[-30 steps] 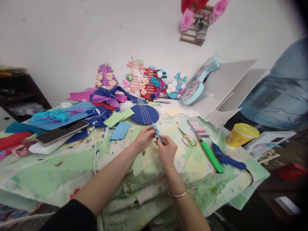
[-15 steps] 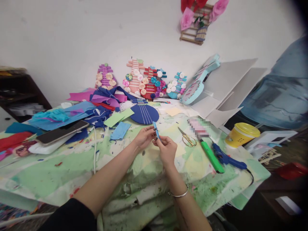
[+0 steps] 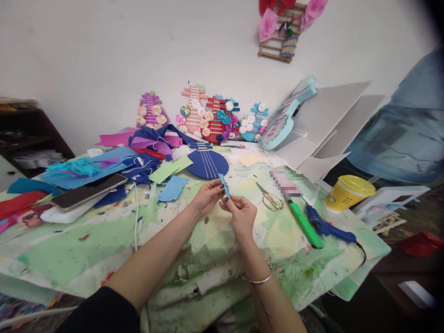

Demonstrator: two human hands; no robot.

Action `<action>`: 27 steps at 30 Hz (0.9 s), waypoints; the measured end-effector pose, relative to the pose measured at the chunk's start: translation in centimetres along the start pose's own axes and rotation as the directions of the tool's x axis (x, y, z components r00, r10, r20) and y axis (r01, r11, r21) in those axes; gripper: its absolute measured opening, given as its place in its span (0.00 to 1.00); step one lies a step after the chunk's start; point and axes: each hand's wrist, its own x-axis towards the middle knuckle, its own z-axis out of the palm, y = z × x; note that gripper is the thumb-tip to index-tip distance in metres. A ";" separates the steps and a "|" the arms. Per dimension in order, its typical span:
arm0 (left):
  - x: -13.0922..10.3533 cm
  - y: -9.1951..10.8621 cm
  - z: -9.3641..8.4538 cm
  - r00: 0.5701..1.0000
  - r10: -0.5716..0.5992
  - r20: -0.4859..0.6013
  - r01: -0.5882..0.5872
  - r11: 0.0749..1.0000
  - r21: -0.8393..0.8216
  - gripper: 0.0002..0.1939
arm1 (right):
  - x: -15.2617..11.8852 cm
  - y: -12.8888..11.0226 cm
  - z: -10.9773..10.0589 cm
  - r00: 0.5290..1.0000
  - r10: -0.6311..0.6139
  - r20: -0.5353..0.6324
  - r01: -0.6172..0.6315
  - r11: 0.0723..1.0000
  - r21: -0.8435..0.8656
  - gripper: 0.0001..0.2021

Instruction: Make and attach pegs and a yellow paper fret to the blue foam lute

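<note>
Between my two hands is a narrow light-blue strip [image 3: 224, 186], folded or rolled; whether it is paper or cloth I cannot tell. My left hand [image 3: 209, 196] pinches it from the left, near its upper part. At the lower end, my right hand [image 3: 240, 212] grips it between thumb and fingers. Just beyond lies a dark-blue lute-shaped craft piece [image 3: 208, 164] with pale strings across its round body. A flat light-blue piece [image 3: 174, 188] and green pieces [image 3: 171, 169] rest to the left of it.
Gold-handled scissors [image 3: 269, 198], a green-handled cutter [image 3: 305, 224] and a blue glue gun [image 3: 329, 226] lie to the right, near a yellow-lidded tub [image 3: 349, 192]. A phone [image 3: 90, 190] and a white cable [image 3: 136, 217] are on the left. Decorated lutes [image 3: 218, 122] lean against the wall.
The hands stay almost in place, with the right hand shifted very slightly right and a little more of the blue strip showing. The view has tilted slightly.
</note>
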 end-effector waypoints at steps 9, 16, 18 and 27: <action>0.6 0.0 -0.8 0.994 0.082 -0.071 -0.085 0.996 -0.038 0.05 | -0.2 0.2 0.0 0.998 0.025 0.061 -0.024 0.999 -0.030 0.09; 0.5 0.0 -0.9 0.992 0.089 -0.089 -0.095 0.993 -0.070 0.05 | -0.1 0.4 -0.1 0.992 0.059 0.109 -0.057 0.998 -0.022 0.10; 0.6 -0.1 -0.9 0.988 0.099 -0.115 -0.107 0.992 -0.063 0.06 | -0.1 0.4 -0.1 0.993 0.058 0.103 -0.056 0.998 -0.019 0.10; 0.6 0.2 -1.1 0.982 0.120 -0.145 -0.125 0.992 -0.029 0.08 | -0.2 0.3 -0.2 0.989 0.091 0.115 -0.087 0.995 -0.040 0.12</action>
